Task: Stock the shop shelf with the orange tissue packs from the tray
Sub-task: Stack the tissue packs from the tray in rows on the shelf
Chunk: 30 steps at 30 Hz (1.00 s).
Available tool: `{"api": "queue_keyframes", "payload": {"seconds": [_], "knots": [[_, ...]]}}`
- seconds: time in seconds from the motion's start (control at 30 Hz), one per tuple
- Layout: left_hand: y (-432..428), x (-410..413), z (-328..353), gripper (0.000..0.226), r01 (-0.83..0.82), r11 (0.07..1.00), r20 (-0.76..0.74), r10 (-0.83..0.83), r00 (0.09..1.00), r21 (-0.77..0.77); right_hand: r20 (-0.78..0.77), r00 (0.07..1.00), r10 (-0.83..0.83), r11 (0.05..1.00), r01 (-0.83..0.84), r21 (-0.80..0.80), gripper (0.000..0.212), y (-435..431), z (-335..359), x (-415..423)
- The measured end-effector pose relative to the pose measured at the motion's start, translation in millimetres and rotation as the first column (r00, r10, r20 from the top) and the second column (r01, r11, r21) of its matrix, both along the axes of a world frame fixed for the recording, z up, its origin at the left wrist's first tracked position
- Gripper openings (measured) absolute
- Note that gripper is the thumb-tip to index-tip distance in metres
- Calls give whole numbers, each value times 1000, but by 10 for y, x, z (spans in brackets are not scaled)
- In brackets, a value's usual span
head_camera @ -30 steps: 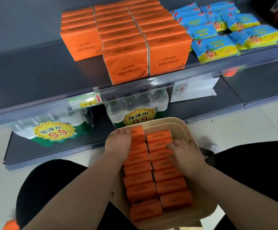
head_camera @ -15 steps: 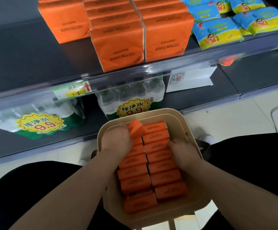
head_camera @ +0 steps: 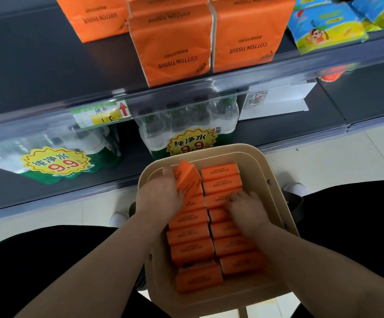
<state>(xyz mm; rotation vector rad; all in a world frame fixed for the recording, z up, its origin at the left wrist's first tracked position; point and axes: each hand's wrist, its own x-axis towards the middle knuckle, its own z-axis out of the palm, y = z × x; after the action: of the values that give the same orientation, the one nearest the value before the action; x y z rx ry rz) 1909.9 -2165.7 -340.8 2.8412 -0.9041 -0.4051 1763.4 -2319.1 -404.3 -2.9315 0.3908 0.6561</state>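
Note:
A beige tray (head_camera: 266, 171) rests on my lap, holding two columns of orange tissue packs (head_camera: 192, 251). My left hand (head_camera: 160, 193) grips one orange pack (head_camera: 186, 177) at the far end of the left column and has it tilted up out of the row. My right hand (head_camera: 247, 210) lies on the right column with its fingers curled over a pack there (head_camera: 217, 200). Above, the dark shelf (head_camera: 37, 72) carries rows of stocked orange packs (head_camera: 175, 47) standing on end.
Blue and yellow snack bags (head_camera: 323, 31) lie right of the stocked orange packs. Shrink-wrapped water bottle packs (head_camera: 186, 129) with 9.9 price stickers stand on the lower shelf. A price tag (head_camera: 101, 112) hangs on the clear shelf rail. Bare shelf lies left of the orange rows.
My left hand has lifted one pack from the far end of the left column and tilted it upright. My view has moved closer to the shelf. The right hand stays on the right column.

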Motion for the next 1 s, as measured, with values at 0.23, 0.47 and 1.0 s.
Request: {"api": "queue_keyframes", "payload": {"seconds": [0.23,0.47,1.0], "knots": [[-62,23,68,45,10,999,7,-10,1000,-36,148,989,-27,998,36,-54,15,-48,337,67],[-13,29,146,42,-27,998,85,32,996,-54,252,965,-73,971,126,-202,5,-135,729,158],[47,-22,143,32,61,988,-61,-53,997,140,173,960,-221,975,211,72,42,-31,546,170]]}}
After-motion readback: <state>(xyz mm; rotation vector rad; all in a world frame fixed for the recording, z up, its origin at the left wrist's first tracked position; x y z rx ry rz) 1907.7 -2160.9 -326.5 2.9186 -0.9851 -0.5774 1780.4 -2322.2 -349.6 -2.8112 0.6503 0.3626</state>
